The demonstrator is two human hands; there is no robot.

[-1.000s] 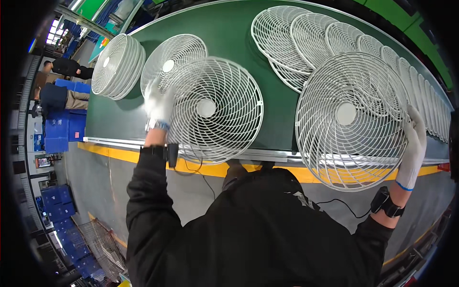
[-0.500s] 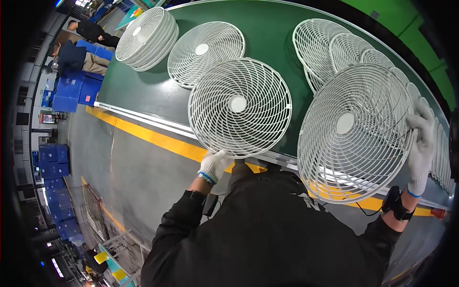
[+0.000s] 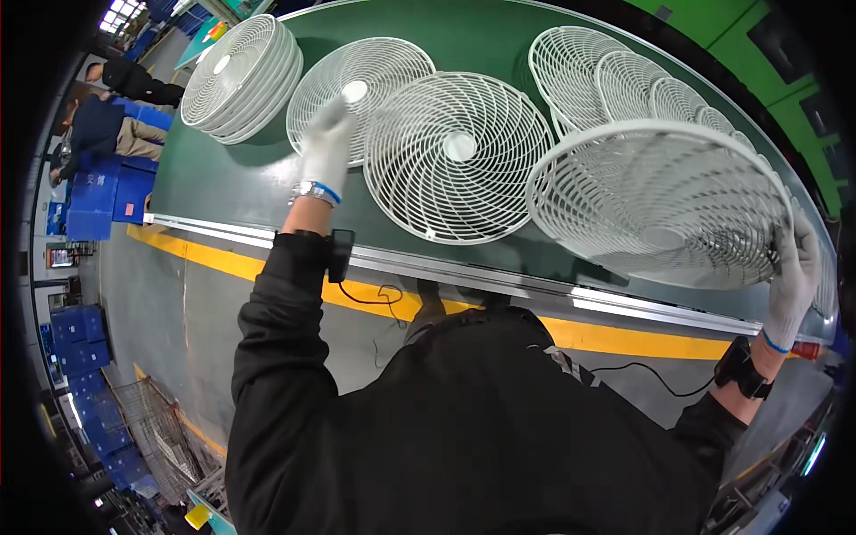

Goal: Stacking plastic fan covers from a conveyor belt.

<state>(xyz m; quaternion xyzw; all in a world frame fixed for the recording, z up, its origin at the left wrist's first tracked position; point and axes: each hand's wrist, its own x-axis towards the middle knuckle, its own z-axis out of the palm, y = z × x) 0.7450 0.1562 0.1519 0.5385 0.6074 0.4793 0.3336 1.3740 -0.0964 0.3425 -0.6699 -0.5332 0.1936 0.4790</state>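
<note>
My right hand (image 3: 796, 267), in a white knit glove, grips the right rim of a round white fan guard (image 3: 660, 201). That guard is held tilted above the table's right part, partly covering other guards. A second fan guard (image 3: 459, 147) lies flat in the middle, its left edge over a third fan guard (image 3: 392, 62). My gloved left hand (image 3: 326, 147) is over the near-left part of that third guard, close to its solid centre disc. Its fingers are blurred by motion, and whether they touch the guard cannot be told.
A stack of fan guards (image 3: 241, 80) stands at the far left of the green table (image 3: 227, 183). Overlapping guards (image 3: 580, 76) run along the right side. A metal rail (image 3: 499, 278) edges the table in front of me. Two people work beside blue boxes (image 3: 94, 192) at left.
My left hand has left the near rim of the middle guard and moved left and forward. The middle guard sits farther away. The guard in my right hand has tipped flatter.
</note>
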